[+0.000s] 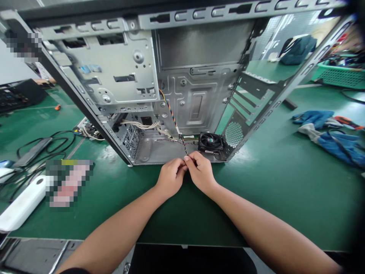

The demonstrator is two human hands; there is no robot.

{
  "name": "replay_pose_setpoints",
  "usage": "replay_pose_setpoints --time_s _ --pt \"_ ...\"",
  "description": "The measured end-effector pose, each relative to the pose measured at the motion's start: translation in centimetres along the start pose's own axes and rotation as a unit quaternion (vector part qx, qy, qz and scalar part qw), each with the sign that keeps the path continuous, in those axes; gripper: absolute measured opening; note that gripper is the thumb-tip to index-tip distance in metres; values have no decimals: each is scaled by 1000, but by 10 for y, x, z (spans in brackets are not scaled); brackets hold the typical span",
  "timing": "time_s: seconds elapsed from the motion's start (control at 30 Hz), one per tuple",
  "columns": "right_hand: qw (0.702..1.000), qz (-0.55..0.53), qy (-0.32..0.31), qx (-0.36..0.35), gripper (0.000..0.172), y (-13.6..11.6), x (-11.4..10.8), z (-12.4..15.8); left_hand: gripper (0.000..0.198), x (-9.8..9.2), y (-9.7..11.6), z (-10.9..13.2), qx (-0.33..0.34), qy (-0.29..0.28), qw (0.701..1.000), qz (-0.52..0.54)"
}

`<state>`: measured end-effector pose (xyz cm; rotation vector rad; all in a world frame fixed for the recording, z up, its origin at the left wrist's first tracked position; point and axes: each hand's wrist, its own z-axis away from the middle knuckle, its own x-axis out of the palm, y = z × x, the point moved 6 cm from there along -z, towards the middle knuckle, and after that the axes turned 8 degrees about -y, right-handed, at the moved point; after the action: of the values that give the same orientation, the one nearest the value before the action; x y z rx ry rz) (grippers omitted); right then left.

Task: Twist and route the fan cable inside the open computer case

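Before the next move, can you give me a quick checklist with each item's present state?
1. Right hand grips the twisted multicolored cable: ok, pinched at its lower visible end.
2. Left hand also grips it: cannot tell; its fingertips meet the right hand's there.
3. Cable end exposed for inspection: not ok, fingers hide it.
4. Computer case standing on the table: ok.
5. White wires clear of both hands: ok, they lie farther back inside the case.

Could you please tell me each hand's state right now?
Left hand: closed; whether it holds anything cannot be told.
Right hand: closed, holding the multicoloured twisted cable.
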<state>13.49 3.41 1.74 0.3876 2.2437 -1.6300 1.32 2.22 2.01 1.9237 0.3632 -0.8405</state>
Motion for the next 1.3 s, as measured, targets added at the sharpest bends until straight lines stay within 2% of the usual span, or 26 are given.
replay_pose_setpoints --time_s 0.3,0.7,1.07,1.3 --pt "1000 -1 -1 -7 24 -2 0 1 13 -1 -1 -3 -25 -17 999 27" --pt "1000 -13 -1 -1 25 -1 0 1 15 -1 1 -1 -2 -5 1000 -6" --pt "1000 4 -2 -8 23 -1 1 0 15 1 -2 -3 -30 -29 999 35" --pt "1000 -11 1 2 24 -1 0 0 15 0 2 -1 -1 -11 1000 2"
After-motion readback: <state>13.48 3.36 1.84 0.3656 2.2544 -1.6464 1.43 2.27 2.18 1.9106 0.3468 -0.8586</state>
